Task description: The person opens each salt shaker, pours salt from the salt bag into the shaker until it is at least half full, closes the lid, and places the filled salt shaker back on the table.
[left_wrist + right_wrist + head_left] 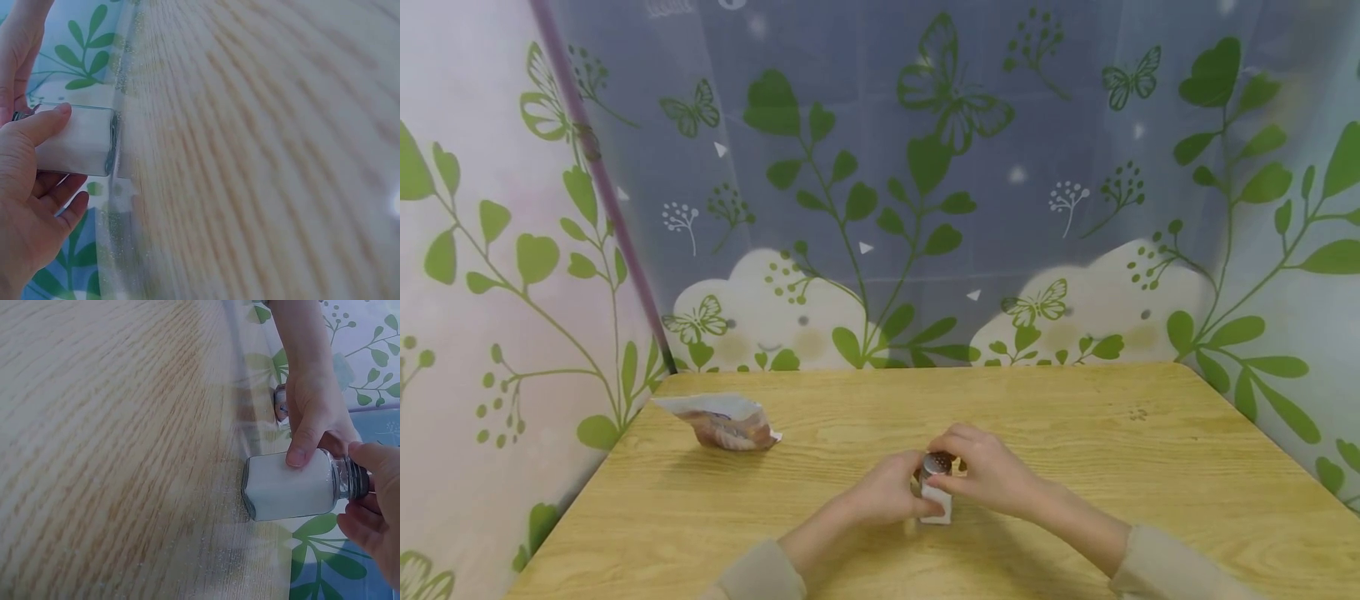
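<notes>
A square glass salt shaker full of white grains stands upright on the table, toward its near side. Its dark metal cap has small holes in the top. My left hand grips the glass body, thumb across the front face, as the right wrist view of the shaker also shows. At the top, my right hand pinches the cap between thumb and fingers. In the left wrist view, the thumb of my left hand lies along the shaker.
A crumpled plastic bag with brownish contents lies at the left on the wood-grain table. Fine white specks are scattered on the tabletop near the shaker. A leaf-and-butterfly patterned curtain hangs behind and at the sides.
</notes>
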Tool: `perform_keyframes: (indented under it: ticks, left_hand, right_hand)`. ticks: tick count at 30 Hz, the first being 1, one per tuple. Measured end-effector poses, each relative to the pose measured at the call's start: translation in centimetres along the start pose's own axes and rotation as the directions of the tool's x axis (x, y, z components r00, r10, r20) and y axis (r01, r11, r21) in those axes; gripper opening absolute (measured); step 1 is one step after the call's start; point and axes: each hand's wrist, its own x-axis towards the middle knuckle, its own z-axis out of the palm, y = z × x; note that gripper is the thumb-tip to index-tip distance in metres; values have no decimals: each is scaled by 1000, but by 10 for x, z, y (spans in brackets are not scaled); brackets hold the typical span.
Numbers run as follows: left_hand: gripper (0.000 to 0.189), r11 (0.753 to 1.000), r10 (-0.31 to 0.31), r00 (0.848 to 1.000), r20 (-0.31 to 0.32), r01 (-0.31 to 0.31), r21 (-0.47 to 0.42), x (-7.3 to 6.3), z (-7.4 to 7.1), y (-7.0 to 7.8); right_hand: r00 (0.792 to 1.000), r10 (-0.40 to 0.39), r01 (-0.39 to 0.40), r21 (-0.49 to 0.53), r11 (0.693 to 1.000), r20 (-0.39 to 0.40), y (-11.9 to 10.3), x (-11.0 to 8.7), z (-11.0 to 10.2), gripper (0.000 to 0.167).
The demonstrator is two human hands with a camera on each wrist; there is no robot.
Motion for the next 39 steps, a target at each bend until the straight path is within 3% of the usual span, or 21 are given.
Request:
perform_keyframes:
  ticks: [8,13,32,39]
  left_hand:
    - [37,999,2,1000,-19,-1,51,1,2,0]
    - [37,998,13,1000,-18,-12,63,1,2,1]
    - [47,999,5,1000,-13,-4,54,1,1,1]
    - [47,998,-5,1000,-15,6,56,0,1,2]
  right_hand:
    - [994,87,-95,128,987,67,-1,-2,-3,25]
    - [986,141,-153,144,978,89,0,-2,-4,27]
    - [991,118,-130,231,964,66,1,-3,-5,29]
    - [990,98,-122,273,954,97,6,-4,-6,29]
